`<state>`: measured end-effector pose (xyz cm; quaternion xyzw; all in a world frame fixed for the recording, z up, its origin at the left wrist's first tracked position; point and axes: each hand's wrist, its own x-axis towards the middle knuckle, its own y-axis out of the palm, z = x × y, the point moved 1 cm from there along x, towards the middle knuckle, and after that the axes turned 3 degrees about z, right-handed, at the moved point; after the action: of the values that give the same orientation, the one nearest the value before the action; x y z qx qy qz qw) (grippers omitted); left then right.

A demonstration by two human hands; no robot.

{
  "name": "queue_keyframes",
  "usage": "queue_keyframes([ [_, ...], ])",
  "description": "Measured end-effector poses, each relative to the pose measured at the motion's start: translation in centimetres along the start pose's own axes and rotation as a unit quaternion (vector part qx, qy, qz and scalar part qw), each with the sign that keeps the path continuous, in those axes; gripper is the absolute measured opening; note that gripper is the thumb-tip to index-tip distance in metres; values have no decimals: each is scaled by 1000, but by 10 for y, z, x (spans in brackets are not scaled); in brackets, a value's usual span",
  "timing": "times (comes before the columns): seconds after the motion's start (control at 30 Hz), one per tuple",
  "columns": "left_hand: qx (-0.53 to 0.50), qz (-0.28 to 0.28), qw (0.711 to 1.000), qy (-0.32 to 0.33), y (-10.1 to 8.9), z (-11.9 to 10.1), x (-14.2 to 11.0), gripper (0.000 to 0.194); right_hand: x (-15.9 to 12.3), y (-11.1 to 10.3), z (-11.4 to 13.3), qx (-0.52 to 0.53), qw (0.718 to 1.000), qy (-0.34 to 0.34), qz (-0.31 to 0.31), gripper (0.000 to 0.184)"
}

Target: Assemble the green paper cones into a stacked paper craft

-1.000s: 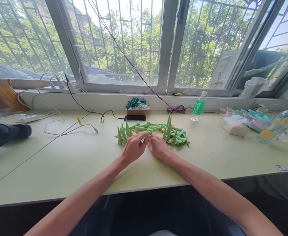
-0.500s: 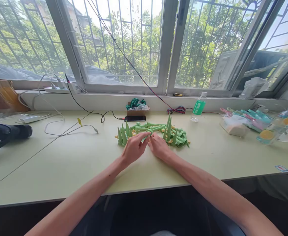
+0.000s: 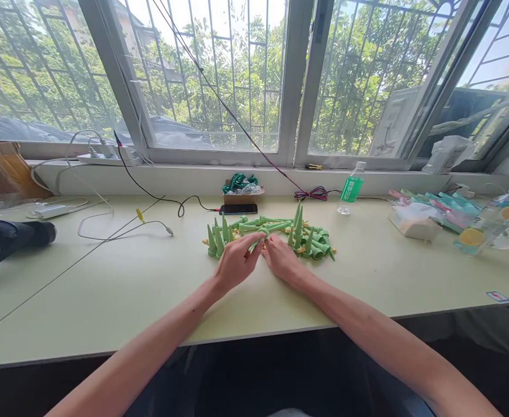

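My left hand [image 3: 238,258] and my right hand [image 3: 282,258] meet over the middle of the table. Between their fingertips is a green plastic watering spike [image 3: 263,231], mostly hidden, with a rounded end showing on top. Both hands are closed on it. Pointed green spikes [image 3: 211,241] stand upright just left of my left hand. Beyond my right hand, more upright spikes [image 3: 298,229] rise beside a heap of green spike parts [image 3: 319,248] lying on their sides. Small yellow pieces [image 3: 205,241] are scattered among them.
Behind the heap lie a black phone [image 3: 239,209] and a small cardboard box [image 3: 241,198] holding green wrappers. A labelled water bottle [image 3: 351,190] stands at the back. Cables [image 3: 119,231] cross the left side; a tissue pack [image 3: 415,223] and a drink bottle [image 3: 476,237] sit right.
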<state>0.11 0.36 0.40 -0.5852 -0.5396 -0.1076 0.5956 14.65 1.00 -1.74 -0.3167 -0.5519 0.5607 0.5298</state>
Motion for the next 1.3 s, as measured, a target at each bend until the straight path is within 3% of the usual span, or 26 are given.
queue_keyframes([
  [1.3,9,13,1000,-8,1,-1,0,22,0,-1,-2,24,1000,2,5,21],
])
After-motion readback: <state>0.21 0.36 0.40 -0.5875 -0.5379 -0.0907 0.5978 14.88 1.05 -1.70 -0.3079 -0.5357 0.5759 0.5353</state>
